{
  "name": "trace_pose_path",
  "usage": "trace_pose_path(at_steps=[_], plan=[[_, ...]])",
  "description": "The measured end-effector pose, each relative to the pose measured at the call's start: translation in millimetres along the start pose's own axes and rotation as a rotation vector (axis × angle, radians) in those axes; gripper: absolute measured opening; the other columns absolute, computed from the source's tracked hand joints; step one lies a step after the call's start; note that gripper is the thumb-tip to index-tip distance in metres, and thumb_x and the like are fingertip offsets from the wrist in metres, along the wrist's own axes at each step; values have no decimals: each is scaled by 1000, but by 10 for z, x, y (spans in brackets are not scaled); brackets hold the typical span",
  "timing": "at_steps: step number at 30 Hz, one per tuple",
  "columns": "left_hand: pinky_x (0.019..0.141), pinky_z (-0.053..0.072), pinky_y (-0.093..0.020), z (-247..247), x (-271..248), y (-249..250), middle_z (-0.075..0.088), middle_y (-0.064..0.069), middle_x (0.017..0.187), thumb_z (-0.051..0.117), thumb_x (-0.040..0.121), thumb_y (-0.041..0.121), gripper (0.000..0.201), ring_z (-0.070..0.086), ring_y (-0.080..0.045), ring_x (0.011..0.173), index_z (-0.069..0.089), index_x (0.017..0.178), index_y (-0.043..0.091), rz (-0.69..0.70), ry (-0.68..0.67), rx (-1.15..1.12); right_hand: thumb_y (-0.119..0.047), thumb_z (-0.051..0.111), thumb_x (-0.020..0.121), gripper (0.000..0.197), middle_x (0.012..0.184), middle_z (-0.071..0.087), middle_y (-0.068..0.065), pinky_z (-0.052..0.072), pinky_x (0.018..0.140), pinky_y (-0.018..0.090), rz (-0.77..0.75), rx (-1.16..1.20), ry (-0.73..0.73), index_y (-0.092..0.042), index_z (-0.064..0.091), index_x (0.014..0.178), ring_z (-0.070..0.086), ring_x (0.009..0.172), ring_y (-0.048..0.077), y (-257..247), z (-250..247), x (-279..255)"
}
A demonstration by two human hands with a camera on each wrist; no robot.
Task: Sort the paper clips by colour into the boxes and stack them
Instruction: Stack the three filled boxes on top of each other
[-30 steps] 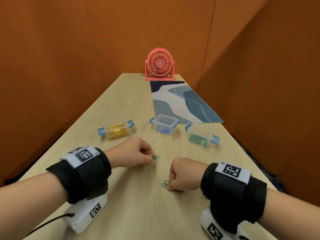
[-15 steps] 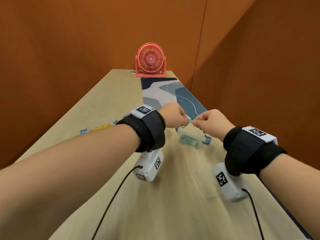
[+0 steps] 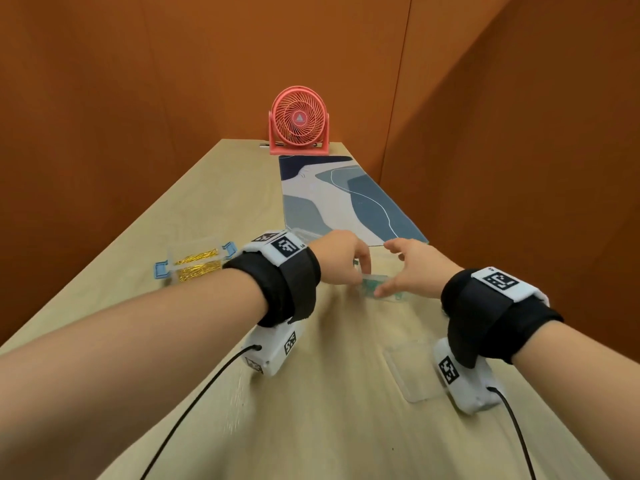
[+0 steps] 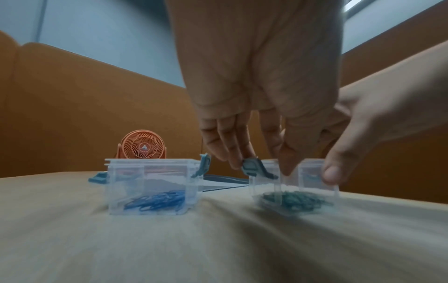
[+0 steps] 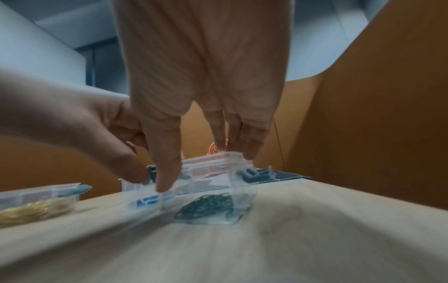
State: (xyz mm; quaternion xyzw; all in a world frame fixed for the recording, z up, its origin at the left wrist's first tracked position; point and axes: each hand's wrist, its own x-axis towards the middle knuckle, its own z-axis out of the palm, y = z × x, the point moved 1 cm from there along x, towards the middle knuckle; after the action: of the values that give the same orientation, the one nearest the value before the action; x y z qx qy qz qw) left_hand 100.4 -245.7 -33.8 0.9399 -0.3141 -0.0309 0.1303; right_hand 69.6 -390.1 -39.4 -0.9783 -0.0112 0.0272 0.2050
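Observation:
A clear box of green paper clips [image 3: 374, 286] stands right of centre, and both hands are on it. My left hand [image 3: 360, 275] pinches its left end, fingers at the blue latch [image 4: 254, 168] and thumb on the near wall. My right hand [image 3: 389, 271] spans the box [image 5: 213, 191], thumb on the near wall and fingers on the far rim. The left wrist view blurs this box [image 4: 293, 193]. To its left stands the box of blue clips [image 4: 150, 187], mostly hidden by my left hand in the head view. The box of yellow clips [image 3: 195, 263] sits further left.
A clear lid [image 3: 412, 372] lies flat on the wooden table [image 3: 329, 427] near my right wrist. A patterned blue mat [image 3: 339, 199] runs behind the boxes to a red fan [image 3: 299, 121]. Orange walls close in on both sides.
A second ago both hands pinched green clips near the table's front. They carried them above the green box, and now they have dropped onto the box and hold it.

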Motion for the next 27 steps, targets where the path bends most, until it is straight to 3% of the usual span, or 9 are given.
trace_pose_path(at_steps=[3, 5, 8, 12, 14, 19, 21, 25, 27], plan=[[60, 37, -15, -124, -129, -84, 55, 12, 83, 62, 82, 15, 22, 51, -5, 73, 68, 102, 21, -18, -45, -46, -24, 83, 66, 88, 138, 49, 6, 41, 95, 28, -3, -6, -39, -11, 38, 140, 49, 121, 21, -78, 42, -33], [61, 38, -13, -247, -189, -229, 59, 10, 93, 55, 81, 4, 29, 55, -9, 83, 65, 104, 20, -54, -15, -81, -25, 85, 63, 85, 134, 53, 4, 39, 88, 23, -36, 7, -79, -12, 44, 137, 50, 117, 19, -144, 57, -98], [74, 38, -21, -369, -200, -483, 55, -3, 122, 50, 77, -6, 48, 53, -21, 105, 53, 120, 15, -130, 54, 42, -31, 86, 59, 81, 131, 53, 0, 36, 86, 20, -109, 5, -129, -18, 52, 132, 48, 116, 16, -322, 87, -271], [98, 40, -33, -279, -122, -688, 33, -9, 148, 68, 69, -5, 94, 39, -26, 130, 19, 147, 16, -224, -122, 273, -37, 87, 56, 79, 130, 41, -2, 40, 99, 32, -203, -25, -184, -30, 53, 127, 35, 122, 17, -582, 205, -518], [106, 36, -34, -168, -93, -704, 29, -9, 151, 72, 71, 1, 100, 34, -26, 135, 11, 149, 15, -239, -176, 321, -33, 86, 59, 79, 133, 43, -2, 39, 97, 29, -225, 13, -245, -31, 50, 129, 40, 122, 15, -670, 259, -620], [93, 39, -35, -145, -129, -659, 32, -7, 140, 74, 73, 29, 87, 32, -25, 128, 26, 145, 22, -275, -123, 465, -29, 86, 60, 86, 133, 52, 0, 40, 85, 21, -209, 139, -289, -27, 44, 135, 48, 102, 7, -748, 375, -718], [89, 38, -32, -165, -218, -667, 37, -9, 133, 76, 70, 32, 75, 33, -25, 123, 40, 136, 21, -305, -129, 433, -32, 87, 58, 90, 132, 52, 0, 42, 86, 21, -182, 149, -235, -21, 43, 135, 51, 109, 10, -756, 417, -739], [75, 46, -28, -353, -504, -686, 51, -6, 125, 80, 67, 25, 66, 53, -21, 102, 46, 123, 15, -350, -55, 52, -35, 88, 54, 88, 126, 52, -2, 43, 86, 21, -158, 168, -140, -17, 43, 128, 50, 106, 11, -771, 501, -822], [83, 50, -30, -554, -695, -600, 58, -1, 117, 82, 66, 31, 64, 57, -18, 98, 51, 120, 19, -359, -37, -111, -34, 89, 53, 86, 124, 53, -4, 43, 89, 21, -161, 192, -142, -20, 45, 126, 48, 105, 10, -772, 533, -860]])
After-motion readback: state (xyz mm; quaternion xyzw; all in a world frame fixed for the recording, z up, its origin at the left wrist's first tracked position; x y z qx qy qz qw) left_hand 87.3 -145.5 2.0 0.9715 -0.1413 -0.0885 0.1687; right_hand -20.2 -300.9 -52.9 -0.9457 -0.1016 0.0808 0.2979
